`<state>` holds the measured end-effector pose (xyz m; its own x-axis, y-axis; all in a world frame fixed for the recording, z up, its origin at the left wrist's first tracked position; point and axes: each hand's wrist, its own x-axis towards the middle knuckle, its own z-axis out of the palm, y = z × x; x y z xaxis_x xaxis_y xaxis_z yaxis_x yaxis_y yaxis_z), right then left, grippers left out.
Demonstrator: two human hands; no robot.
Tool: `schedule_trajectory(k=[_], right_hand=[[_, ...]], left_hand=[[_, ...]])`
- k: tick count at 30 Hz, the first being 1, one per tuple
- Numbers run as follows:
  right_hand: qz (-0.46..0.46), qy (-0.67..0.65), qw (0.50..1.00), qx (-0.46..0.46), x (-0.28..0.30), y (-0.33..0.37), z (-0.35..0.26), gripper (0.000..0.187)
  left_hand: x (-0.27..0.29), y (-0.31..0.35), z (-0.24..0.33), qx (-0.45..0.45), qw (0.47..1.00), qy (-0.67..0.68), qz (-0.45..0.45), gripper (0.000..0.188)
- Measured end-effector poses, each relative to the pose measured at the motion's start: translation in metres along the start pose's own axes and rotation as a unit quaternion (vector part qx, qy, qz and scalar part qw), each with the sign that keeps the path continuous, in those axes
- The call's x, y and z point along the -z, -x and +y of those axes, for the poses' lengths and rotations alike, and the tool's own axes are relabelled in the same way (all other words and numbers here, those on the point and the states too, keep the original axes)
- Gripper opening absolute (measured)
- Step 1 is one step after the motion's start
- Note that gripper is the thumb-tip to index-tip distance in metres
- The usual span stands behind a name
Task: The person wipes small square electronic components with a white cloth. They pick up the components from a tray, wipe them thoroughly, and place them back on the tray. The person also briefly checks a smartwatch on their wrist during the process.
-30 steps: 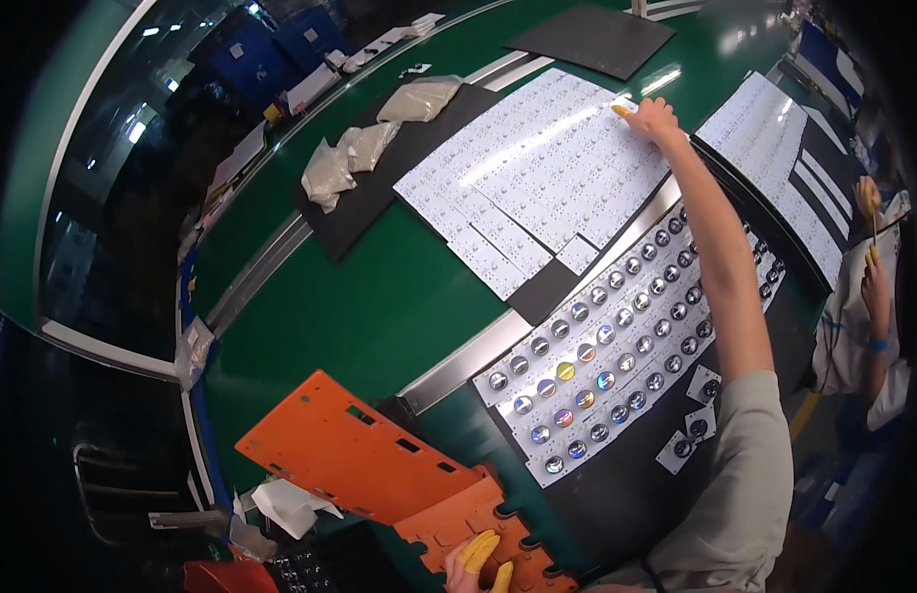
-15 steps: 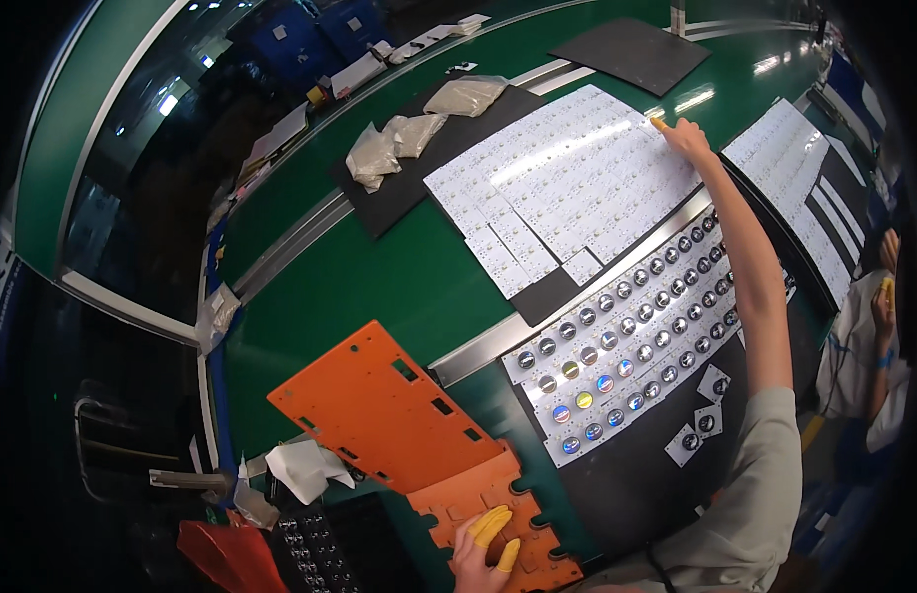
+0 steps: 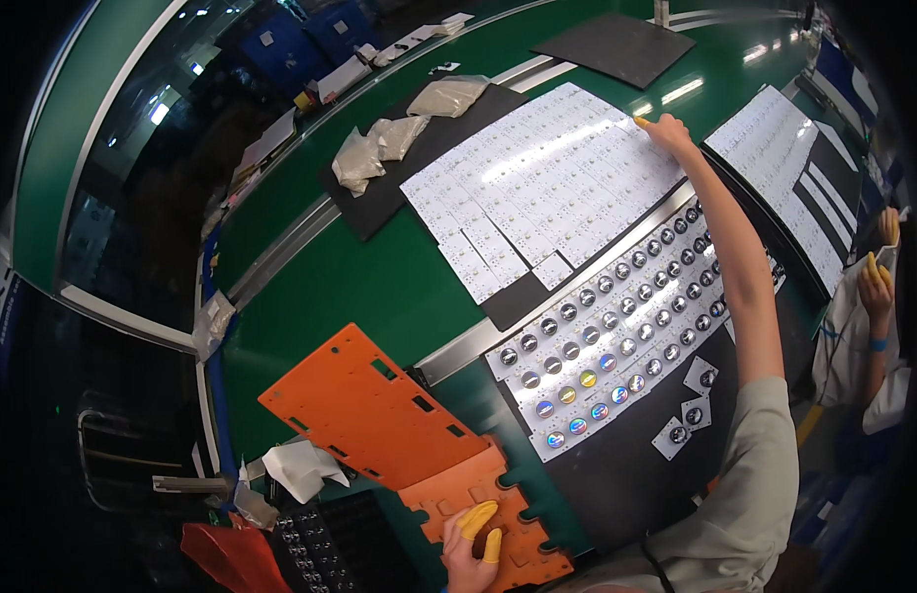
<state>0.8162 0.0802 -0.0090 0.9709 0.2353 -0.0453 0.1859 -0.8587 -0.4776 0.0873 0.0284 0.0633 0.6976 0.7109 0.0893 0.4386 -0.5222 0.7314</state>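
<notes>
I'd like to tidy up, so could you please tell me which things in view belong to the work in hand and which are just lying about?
Seemingly in use:
Orange fixture, under the left hand
White circuit sheets, at the right hand
Boards with round lenses, beside the sheets

Apparently just lying about:
Pale bags on a black mat
Crumpled white wrapping
Red bag-like item

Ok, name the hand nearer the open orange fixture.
Left. The left hand is at the lower part of the orange fixture; the right hand is well away, by the right edge of the white panels.
</notes>
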Motion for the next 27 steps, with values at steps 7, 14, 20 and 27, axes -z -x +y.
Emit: schedule_trajectory(k=[7,14,20,27], right_hand=[[-0.045,-0.029,0.998,0.016,0.002,0.001,0.008,0.076],[-0.061,0.007,0.998,0.017,0.004,0.033,-0.014,0.074],[-0.067,0.026,0.997,-0.002,-0.001,0.046,-0.021,0.071],[-0.030,-0.006,0.999,0.031,-0.014,0.043,-0.042,0.066]], left_hand=[[0.000,-0.005,0.001,-0.004,1.000,-0.008,-0.007,0.030],[-0.004,-0.001,0.000,-0.032,0.999,-0.015,0.002,0.031],[-0.004,-0.002,0.001,-0.044,0.999,-0.009,0.001,0.031],[-0.002,-0.002,-0.002,-0.051,0.998,-0.025,0.002,0.032]])
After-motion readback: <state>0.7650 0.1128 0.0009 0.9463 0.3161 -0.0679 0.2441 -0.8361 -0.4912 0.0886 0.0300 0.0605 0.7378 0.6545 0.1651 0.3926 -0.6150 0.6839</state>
